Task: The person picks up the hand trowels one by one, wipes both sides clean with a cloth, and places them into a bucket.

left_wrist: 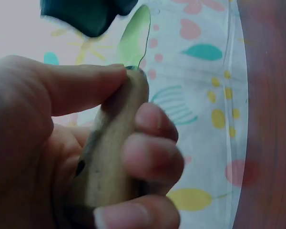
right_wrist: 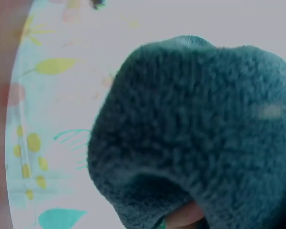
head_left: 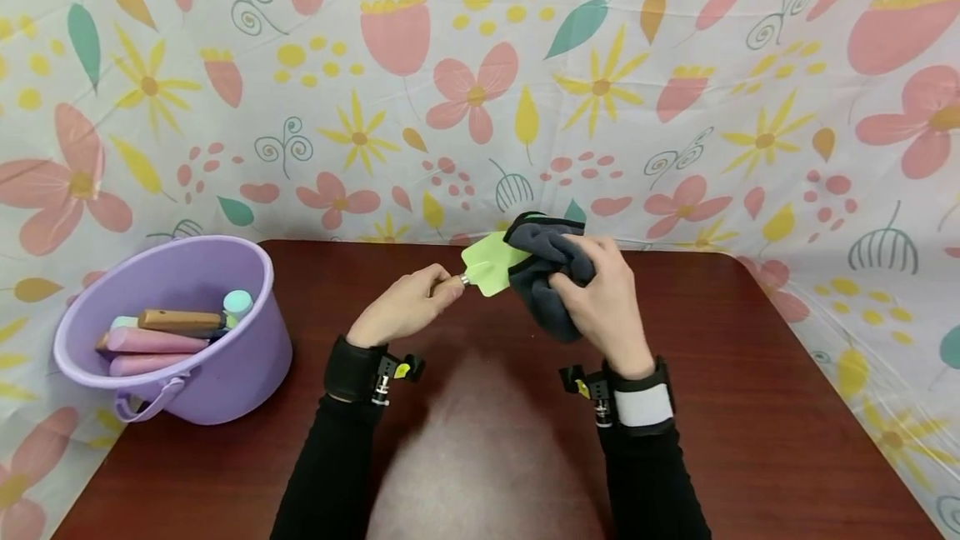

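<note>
We see a table (head_left: 750, 440) filling the lower frame, with a patterned sheet (head_left: 675, 65) hung behind it. At the left edge a bucket (head_left: 247, 365) holds what seem to be tools (head_left: 180, 322). At centre, a trowel (head_left: 491, 267) lies left of a cloth (head_left: 543, 261).

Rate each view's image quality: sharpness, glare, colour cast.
Head view: sharp and evenly lit, with a pale glare patch on the table between the arms. Left wrist view: dim; left hand and wooden handle fill the frame, soft. Right wrist view: bluish cast, dark cloth too close, blurred.
</note>
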`<move>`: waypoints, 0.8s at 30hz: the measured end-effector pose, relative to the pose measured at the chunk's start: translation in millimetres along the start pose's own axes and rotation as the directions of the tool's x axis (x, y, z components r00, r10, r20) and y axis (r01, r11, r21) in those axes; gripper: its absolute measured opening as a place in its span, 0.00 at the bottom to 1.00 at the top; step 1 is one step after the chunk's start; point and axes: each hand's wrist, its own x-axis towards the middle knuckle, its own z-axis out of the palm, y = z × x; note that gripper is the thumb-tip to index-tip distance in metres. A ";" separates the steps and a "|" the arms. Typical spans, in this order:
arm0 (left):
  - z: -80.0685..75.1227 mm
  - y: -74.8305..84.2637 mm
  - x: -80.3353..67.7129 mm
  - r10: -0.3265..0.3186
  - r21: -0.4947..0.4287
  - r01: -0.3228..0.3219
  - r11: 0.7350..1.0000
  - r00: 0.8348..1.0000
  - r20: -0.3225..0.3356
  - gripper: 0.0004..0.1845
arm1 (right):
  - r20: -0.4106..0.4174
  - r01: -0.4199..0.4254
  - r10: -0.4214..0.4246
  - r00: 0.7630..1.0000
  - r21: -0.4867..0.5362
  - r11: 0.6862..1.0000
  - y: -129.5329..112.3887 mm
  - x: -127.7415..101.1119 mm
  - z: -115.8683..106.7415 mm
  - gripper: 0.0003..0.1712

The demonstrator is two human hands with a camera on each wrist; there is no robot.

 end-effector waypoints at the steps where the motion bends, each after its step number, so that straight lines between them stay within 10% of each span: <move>1: 1.7 1.8 -0.2 0.005 0.007 -0.005 1.000 1.000 -0.008 0.14 | -0.014 0.014 -0.014 1.000 -0.014 1.000 -2.0 -0.5 4.8 0.25; 10: 15.1 8.8 3.8 0.053 0.059 -0.051 0.997 0.998 -0.025 0.13 | -0.073 0.059 -0.071 0.995 -0.150 0.987 -7.1 -2.5 33.7 0.24; 24: 28.8 13.7 11.0 0.159 0.146 -0.152 0.977 0.986 -0.038 0.11 | 0.048 0.062 -0.054 0.997 -0.193 0.979 18.3 -1.1 59.0 0.24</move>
